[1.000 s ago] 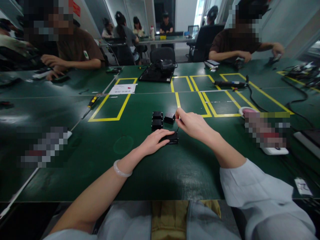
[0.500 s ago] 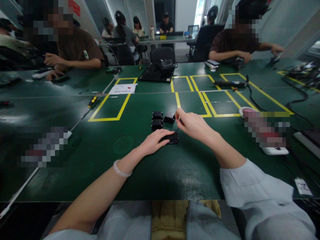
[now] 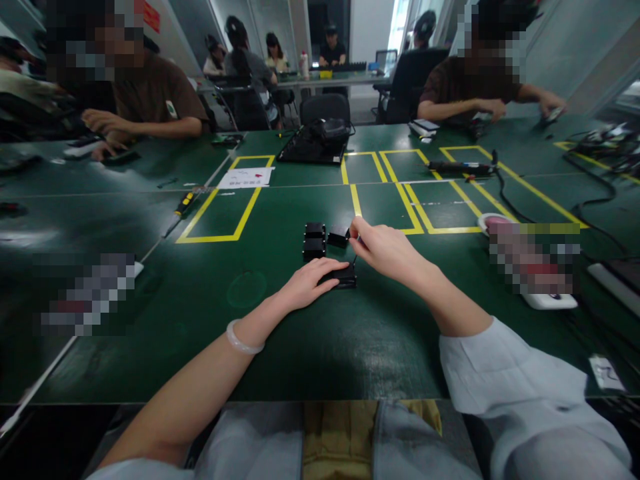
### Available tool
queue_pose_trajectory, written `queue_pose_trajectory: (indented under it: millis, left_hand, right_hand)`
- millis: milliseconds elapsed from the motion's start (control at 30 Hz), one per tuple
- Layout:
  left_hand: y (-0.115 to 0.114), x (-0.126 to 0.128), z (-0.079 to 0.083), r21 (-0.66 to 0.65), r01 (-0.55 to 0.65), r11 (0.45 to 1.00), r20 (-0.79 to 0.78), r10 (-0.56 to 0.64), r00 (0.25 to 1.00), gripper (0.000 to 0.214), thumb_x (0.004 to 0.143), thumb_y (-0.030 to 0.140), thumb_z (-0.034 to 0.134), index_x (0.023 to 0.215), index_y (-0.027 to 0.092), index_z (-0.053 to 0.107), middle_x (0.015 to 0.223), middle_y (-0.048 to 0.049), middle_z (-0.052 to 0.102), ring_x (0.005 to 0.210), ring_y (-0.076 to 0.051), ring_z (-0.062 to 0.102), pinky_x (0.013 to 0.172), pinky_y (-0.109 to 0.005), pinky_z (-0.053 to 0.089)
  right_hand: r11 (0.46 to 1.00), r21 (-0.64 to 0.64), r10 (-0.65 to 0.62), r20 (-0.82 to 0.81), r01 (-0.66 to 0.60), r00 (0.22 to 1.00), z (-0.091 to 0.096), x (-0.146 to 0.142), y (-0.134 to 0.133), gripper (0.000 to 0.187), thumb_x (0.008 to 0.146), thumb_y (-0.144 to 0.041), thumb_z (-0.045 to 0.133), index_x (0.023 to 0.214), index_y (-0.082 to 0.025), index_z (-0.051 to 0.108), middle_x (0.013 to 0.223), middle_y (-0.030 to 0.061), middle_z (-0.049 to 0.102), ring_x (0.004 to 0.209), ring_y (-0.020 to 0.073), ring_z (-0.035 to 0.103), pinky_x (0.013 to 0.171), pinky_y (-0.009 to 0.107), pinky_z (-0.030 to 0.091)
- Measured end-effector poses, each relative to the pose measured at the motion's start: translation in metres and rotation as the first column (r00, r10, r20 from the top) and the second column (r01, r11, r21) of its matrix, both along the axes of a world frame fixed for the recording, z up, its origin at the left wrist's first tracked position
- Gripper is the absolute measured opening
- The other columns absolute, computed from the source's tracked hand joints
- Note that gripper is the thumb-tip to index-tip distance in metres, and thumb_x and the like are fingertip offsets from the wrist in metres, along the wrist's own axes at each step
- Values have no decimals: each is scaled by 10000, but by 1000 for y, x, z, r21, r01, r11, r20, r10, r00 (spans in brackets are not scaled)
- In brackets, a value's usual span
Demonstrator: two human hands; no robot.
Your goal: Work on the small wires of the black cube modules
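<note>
Under the left grip (image 3: 309, 283), clasped: black block (image 3: 347, 274) on bench (image 3: 300, 360) | right grip (image 3: 383, 248): pinching thin dark tool (image 3: 355, 261), tip at block's right end | step: apparently tool work there | next: likely calls for steady block, aligned tool

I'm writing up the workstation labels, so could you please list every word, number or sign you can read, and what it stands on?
No text reads clearly.
White paper sheet: a line of characters, too blurred to read.
White tag at the lower right: dark marks, unreadable.
Red sheet on the wall: any lettering is too blurred.
Black blocks: no lettering can be made out.
</note>
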State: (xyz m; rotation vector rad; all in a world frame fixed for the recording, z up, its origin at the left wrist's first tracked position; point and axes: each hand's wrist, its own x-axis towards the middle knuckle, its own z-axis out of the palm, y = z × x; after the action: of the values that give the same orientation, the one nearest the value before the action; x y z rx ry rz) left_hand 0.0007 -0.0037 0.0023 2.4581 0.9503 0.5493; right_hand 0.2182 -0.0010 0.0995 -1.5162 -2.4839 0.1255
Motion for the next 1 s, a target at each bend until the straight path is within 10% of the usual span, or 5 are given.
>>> queue_pose_trajectory:
  millis: [1000]
  left_hand:
    - [-1, 0, 2, -8, -4, 1000, 0, 4, 1000, 398, 997, 319, 453, 1393, 278, 463, 1318, -53, 562, 1214, -221, 509, 1048, -394, 409]
  right_hand:
    - [999, 28, -18, 11, 17, 1000, 0, -1, 0, 281, 944, -288, 301, 1122, -189, 494, 821, 70, 680, 619, 159, 539, 553, 284, 218]
